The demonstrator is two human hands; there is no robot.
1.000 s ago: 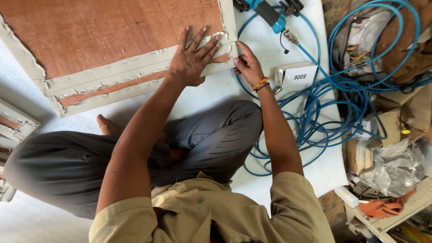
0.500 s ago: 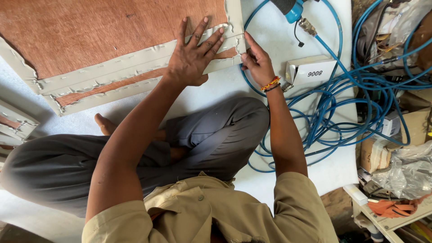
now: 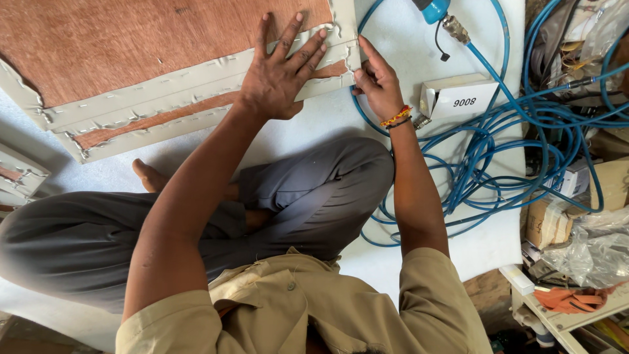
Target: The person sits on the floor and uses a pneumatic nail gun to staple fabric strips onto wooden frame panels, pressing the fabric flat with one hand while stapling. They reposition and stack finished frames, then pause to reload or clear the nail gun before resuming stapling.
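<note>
Plywood panel (image 3: 131,52) under spread left hand (image 3: 278,75) — right hand (image 3: 377,82) pinching its fabric corner (image 3: 350,62).

Reddish-brown plywood panel (image 3: 131,46), cream fabric edging (image 3: 164,92); blue hose (image 3: 511,131); my trousers (image 3: 295,196) grey, shirt (image 3: 314,308) khaki, wristband (image 3: 397,117) orange-yellow

Two hands on show, left hand (image 3: 278,75) and right hand (image 3: 377,82). One plywood panel (image 3: 131,46), one small white box (image 3: 458,98). One tangled blue hose (image 3: 498,144), possibly more.
</note>
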